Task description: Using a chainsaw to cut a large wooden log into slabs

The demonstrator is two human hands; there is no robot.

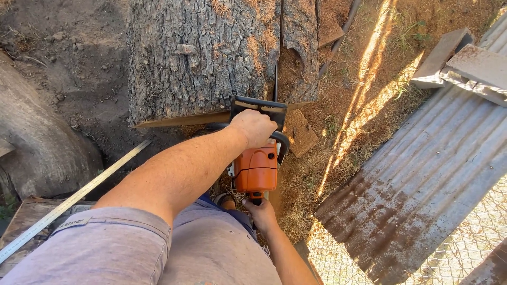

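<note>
- The left hand (255,127) has its grip wrapped fully round the front handle of the chainsaw (256,168), fingers curled over the top and knuckles up; nothing of the palm shows. The arm runs out nearly straight from the shoulder, which looks like a way to bear down on the saw and steady it over the cut.
- Far left, a long pale measuring stick (74,198) lies slanted on the dirt, apart from both hands, beside a smooth grey trunk (42,142).
- The big log (206,53), rough-barked, lies across the top of the view. The saw's bar (275,82) stands sunk in a narrow kerf near the log's right end, so only a thin dark line of it shows above the black hand guard.
- The orange saw body sits just below the log's edge, between the two hands, tipped nose-down toward the wood.
- The right hand (261,214) is low and close to the body, its grip closed on the rear handle, though the fingers are mostly hidden under the saw; I cannot tell whether one is on the trigger.
- Sawdust and dry grass (338,137) cover the ground right of the saw.
- Far right, rusty corrugated sheets (422,184) lie well apart from the work.
</note>
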